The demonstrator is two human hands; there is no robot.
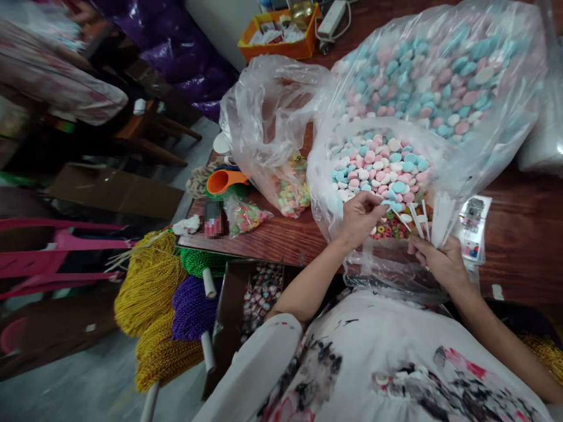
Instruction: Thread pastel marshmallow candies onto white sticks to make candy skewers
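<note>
Pinching hand: the left hand, thumb and fingertips drawn together beside an end of one of the white sticks; from where I stand, I can't tell whether it grips that end.
Gathering hand: the right hand, fingers closed around the lower ends of the bunch.
Sticks' handling: light and fairly stiff, I'd judge, smooth enough to slide apart and thin enough to bend; best taken singly near a tip, the rest pinned at the base.
Sticks' look: narrow, straight, whitish; most clumped, a few splayed toward the left hand.
Sticks' place: fanned above the near side of an open clear bag.
Inside the bag: pink, blue and white discs, with coloured rings nearer the person.
Beside the right hand: glossy cards on the reddish bench.
Farther left: a small packet, then an orange scoop.
Below the bench: yellow cord in thick bundles.
</note>
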